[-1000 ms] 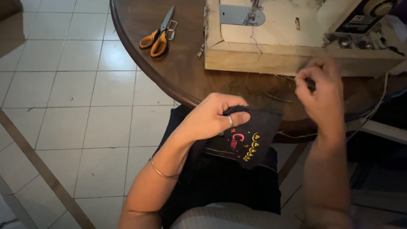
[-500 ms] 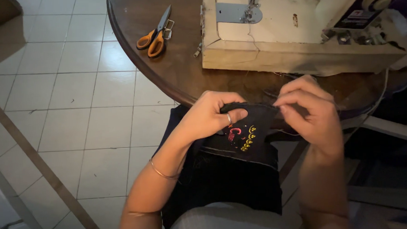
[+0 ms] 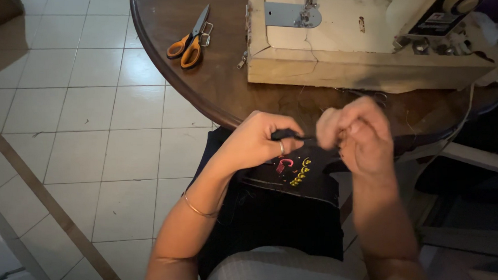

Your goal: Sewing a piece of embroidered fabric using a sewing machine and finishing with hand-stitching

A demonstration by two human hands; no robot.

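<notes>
The left hand (image 3: 257, 142) is pinching a fold of the black cloth (image 3: 295, 180) lying across the lap, just below the worktop (image 3: 224, 85) edge, while the right hand (image 3: 358, 132), blurred, is closing beside it, its hold unclear.

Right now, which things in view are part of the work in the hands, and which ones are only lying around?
In the work:
- black fabric piece with pink and yellow embroidery, on the lap
- left hand, pinching its dark edge
- right hand, blurred, closed at the same edge

Lying about:
- orange-handled scissors on the round wooden table
- sewing machine, untouched
</notes>
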